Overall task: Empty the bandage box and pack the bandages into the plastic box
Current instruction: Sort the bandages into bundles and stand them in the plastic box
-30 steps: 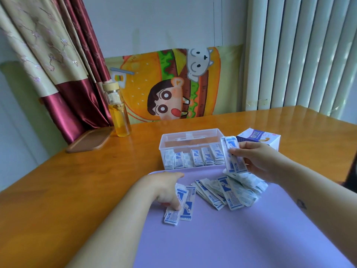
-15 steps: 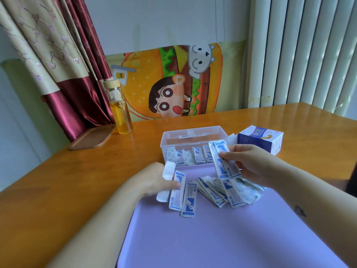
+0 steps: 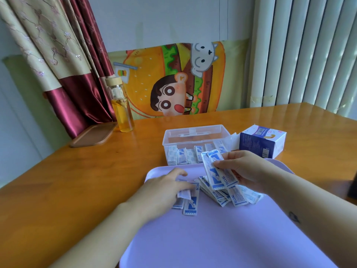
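A clear plastic box (image 3: 195,134) stands open behind the purple mat, with several wrapped bandages upright along its front wall. The blue and white bandage box (image 3: 260,143) lies on its side to its right. A loose pile of bandages (image 3: 226,194) lies on the mat. My right hand (image 3: 245,169) grips a small stack of bandages (image 3: 216,171) just in front of the plastic box. My left hand (image 3: 166,187) lies on two or three bandages (image 3: 190,204) at the mat's left, fingers curled on a white one.
The purple mat (image 3: 222,238) covers the near part of the wooden table (image 3: 77,180). A glass bottle of yellow liquid (image 3: 121,107) and a brown tray (image 3: 92,135) stand at the back left by the curtain. A dark object (image 3: 352,188) sits at the right edge.
My right hand lowered its stack of bandages from beside the plastic box toward the pile. My left hand lifted a white bandage, then came back down onto those at the left.
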`<state>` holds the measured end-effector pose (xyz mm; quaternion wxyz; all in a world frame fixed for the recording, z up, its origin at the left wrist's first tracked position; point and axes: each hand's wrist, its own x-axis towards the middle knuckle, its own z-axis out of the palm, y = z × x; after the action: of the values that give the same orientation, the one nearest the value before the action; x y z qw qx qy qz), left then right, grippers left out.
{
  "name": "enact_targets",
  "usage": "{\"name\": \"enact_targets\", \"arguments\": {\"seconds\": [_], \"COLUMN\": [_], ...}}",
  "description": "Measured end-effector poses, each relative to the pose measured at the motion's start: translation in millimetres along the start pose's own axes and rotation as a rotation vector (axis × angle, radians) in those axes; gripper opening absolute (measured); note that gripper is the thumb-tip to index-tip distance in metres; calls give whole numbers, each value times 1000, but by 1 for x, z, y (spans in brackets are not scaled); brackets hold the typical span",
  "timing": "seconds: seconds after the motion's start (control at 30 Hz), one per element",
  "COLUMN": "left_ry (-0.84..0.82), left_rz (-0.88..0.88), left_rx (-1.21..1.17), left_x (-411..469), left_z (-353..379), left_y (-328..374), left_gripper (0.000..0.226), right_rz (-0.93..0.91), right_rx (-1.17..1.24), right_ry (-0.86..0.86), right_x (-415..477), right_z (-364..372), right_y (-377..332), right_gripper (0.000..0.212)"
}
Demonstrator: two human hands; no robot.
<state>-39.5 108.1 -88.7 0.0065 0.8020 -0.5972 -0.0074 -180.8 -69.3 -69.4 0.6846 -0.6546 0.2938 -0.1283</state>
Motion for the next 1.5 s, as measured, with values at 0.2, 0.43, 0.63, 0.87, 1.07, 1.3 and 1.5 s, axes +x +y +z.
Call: {"name": "enact_targets", "arguments": {"seconds": [0.2, 0.43, 0.63, 0.87, 1.07, 1.3, 1.5], "left_ry": [52, 30, 95, 191, 124, 199, 189], "left_rz": [-171, -495, -458, -484, -415, -507, -540], "left_rx": [-370, -1155, -1570, -1564, -1575, -1382, -1022], "left_x": [0, 8, 0, -3, -1, -5, 1], "left_z": [-6, -17, -13, -10, -14, -17, -7], "left_y": [-10, 6, 6, -6, 3, -12, -16], "left_gripper": [61, 32, 12, 12, 13, 17, 48], "right_rz": [19, -24, -105, -84, -31, 17, -123], "right_rx": [-18, -103, -21, 101, 58, -126, -589], "right_ry": [-5, -13, 39, 23, -73, -32, 74], "right_x": [1, 3, 3, -1, -6, -1, -6], "right_z": [4, 47, 62, 42, 57, 54, 63], "right_y": [5, 9, 9, 6, 5, 6, 11], "right_gripper": [11, 11, 16, 7, 6, 29, 17]}}
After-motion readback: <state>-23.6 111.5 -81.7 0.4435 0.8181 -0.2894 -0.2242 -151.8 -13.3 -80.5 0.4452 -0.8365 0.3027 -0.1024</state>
